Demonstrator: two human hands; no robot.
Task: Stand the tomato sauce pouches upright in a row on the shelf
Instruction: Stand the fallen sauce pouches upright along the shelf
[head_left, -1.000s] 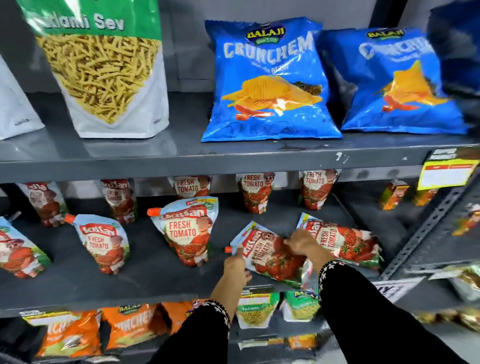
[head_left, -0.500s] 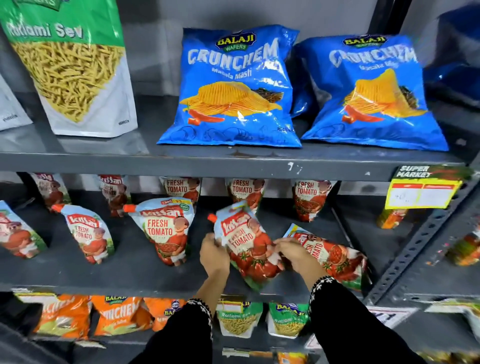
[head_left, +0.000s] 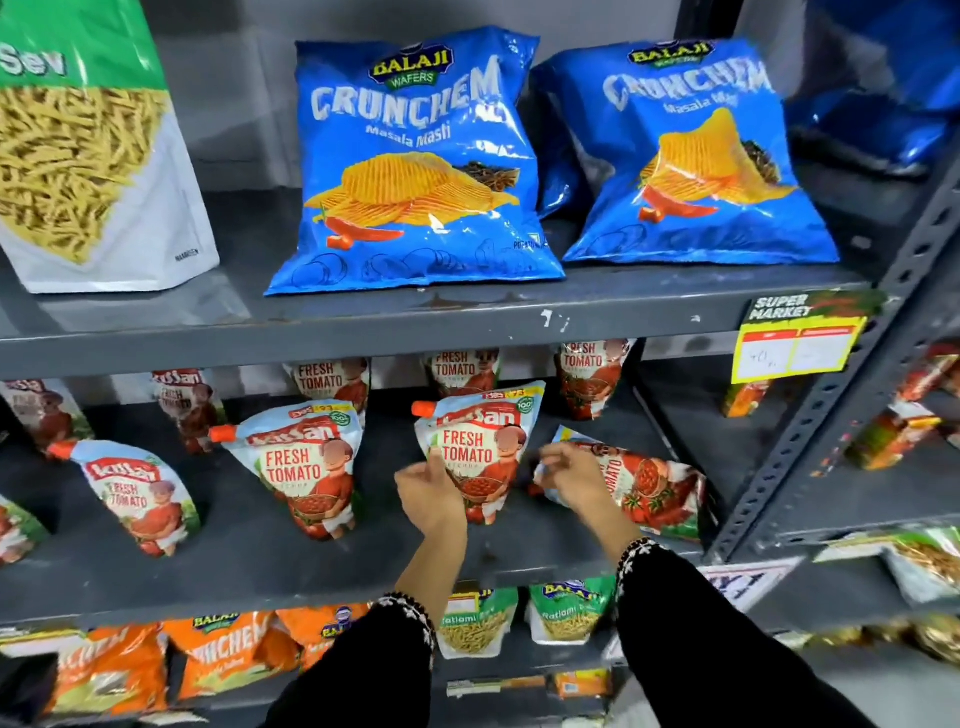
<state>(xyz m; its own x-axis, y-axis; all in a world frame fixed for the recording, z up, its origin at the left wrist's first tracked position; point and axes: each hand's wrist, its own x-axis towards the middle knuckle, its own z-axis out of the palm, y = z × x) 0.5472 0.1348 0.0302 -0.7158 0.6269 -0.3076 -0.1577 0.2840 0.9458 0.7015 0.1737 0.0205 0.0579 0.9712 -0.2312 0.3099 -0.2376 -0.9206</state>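
On the middle shelf, a tomato sauce pouch with an orange spout stands upright. My left hand holds its lower left edge, thumb up against its front. My right hand is just right of it, fingers loosely curled and apart, resting over the left end of another pouch that lies flat. Two more pouches stand to the left in the front row. Several pouches stand in a back row against the wall.
Blue chip bags and a sev bag sit on the shelf above. A yellow price tag hangs from that shelf's edge. The grey upright post bounds the shelf on the right. Orange and green snack packs fill the shelf below.
The pouch that lay flat was lifted with both hands and now stands upright. My right hand let go of it and moved right over the lying pouch.
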